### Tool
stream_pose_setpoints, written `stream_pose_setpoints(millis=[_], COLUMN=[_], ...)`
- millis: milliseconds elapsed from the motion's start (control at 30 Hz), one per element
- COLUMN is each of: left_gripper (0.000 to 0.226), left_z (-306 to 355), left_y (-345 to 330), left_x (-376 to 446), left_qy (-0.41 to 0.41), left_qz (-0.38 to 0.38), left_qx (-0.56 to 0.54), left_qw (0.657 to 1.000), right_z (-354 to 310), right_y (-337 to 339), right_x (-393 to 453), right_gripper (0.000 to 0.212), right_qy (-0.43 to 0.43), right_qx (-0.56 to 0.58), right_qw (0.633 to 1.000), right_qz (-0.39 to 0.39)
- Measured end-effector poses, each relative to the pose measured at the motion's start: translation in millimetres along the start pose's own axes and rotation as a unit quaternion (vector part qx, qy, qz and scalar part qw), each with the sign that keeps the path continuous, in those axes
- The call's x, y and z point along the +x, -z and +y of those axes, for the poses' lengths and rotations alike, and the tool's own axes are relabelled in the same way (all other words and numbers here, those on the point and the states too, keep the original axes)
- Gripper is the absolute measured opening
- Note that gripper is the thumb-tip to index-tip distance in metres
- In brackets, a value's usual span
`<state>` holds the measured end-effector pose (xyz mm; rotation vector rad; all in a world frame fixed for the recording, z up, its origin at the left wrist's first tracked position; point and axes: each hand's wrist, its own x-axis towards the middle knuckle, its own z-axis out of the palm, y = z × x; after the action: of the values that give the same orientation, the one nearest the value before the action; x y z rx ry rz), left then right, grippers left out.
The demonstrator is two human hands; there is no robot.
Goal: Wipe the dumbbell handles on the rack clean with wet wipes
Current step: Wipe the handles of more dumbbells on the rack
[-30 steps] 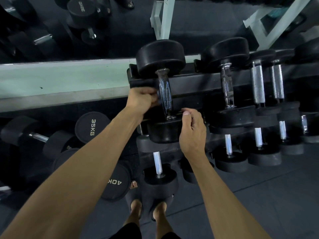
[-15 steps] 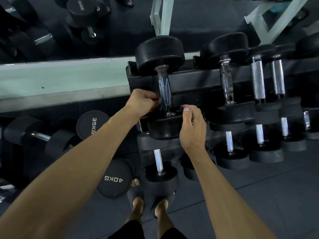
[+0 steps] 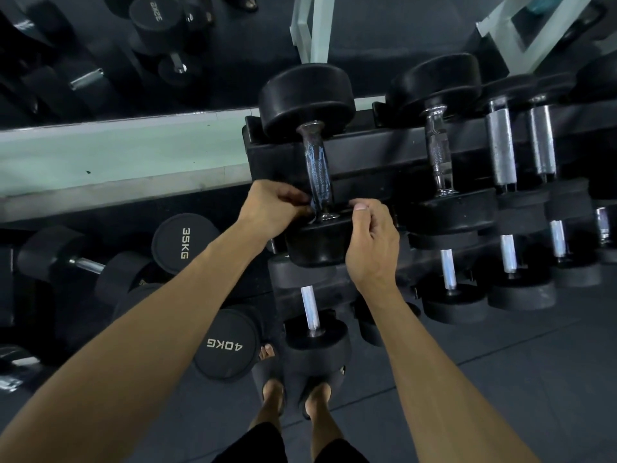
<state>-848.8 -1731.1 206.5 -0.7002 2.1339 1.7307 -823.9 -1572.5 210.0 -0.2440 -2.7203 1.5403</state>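
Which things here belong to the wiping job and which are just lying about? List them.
In the job:
- dark handle of the leftmost top-row dumbbell
- left hand at that handle's lower end
- right hand beside it
- rack
- neighbouring handles awaiting wiping, e.g.

Lying about:
- 35KG dumbbell on the floor
- 40KG dumbbell
- pale green frame

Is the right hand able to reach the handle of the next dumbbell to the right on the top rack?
Probably yes. The right hand rests beside the first dumbbell's near end, and the neighbouring handle lies exposed on the top rack, with nothing between them.
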Motion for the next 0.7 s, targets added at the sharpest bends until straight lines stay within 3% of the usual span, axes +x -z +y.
stream_pose_setpoints(millis=[133, 200, 300, 400, 500, 633, 700], left_gripper=[0.015, 0.015, 0.014, 0.015, 0.016, 0.015, 0.013], left_z=[12, 13, 4, 10, 25, 6, 4], left_y=[0, 2, 1, -2, 0, -1, -1], left_x=[5, 8, 0, 6, 19, 2, 1], left_qy=[0.013, 0.017, 0.036, 0.038, 0.026, 0.048, 0.051], left_qz=[0.073, 0.060, -0.005, 0.031, 0.090, -0.006, -0.008], left_qx=[-0.182, -0.155, -0.028, -0.090, -0.184, -0.061, -0.038], left_qw=[0.980, 0.986, 0.999, 0.995, 0.978, 0.997, 0.998], right_z=[2, 3, 2, 2, 4, 4, 4], right_y=[0, 0, 1, 1, 0, -1, 0], right_x=[0, 1, 1, 2, 3, 3, 2], right_gripper=[0.038, 0.041, 0.035, 0.029, 0.039, 0.042, 0.042], right_qy=[0.004, 0.004, -0.002, -0.006, 0.000, 0.002, -0.002], right_qx=[0.005, 0.007, 0.005, 0.003, 0.004, 0.008, 0.008], right_qw=[1.000, 1.000, 1.000, 1.000, 1.000, 1.000, 1.000], right_qz=[-0.008, -0.007, -0.007, -0.011, -0.007, 0.006, 0.004])
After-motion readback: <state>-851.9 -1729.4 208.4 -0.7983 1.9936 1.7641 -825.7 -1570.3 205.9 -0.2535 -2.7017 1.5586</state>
